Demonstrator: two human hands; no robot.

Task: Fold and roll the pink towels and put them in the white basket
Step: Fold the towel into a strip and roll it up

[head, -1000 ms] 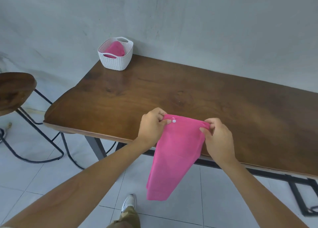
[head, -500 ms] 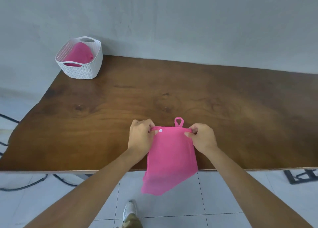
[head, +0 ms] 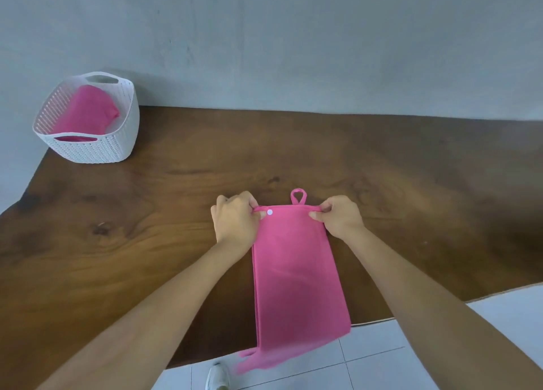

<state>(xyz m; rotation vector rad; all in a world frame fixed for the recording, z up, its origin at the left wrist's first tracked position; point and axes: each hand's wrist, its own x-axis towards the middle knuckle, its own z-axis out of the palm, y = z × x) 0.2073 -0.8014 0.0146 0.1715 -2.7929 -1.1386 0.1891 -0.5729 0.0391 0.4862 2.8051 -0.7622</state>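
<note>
A pink towel (head: 295, 278), folded into a long strip, lies on the brown wooden table (head: 152, 222) with its near end hanging over the front edge. A small loop sticks out at its far edge. My left hand (head: 235, 220) pinches the far left corner beside a white snap button. My right hand (head: 339, 217) pinches the far right corner. The white woven basket (head: 97, 150) stands at the table's far left corner, with another pink towel (head: 85, 111) rolled up inside it.
A grey wall runs right behind the table. White floor tiles show below the front edge, and my shoe (head: 217, 378) is visible there. The table's left end is cut at a slant near the basket.
Both hands have carried the towel's far edge further onto the table. Most of the strip now lies flat on the wood instead of hanging off the edge.
</note>
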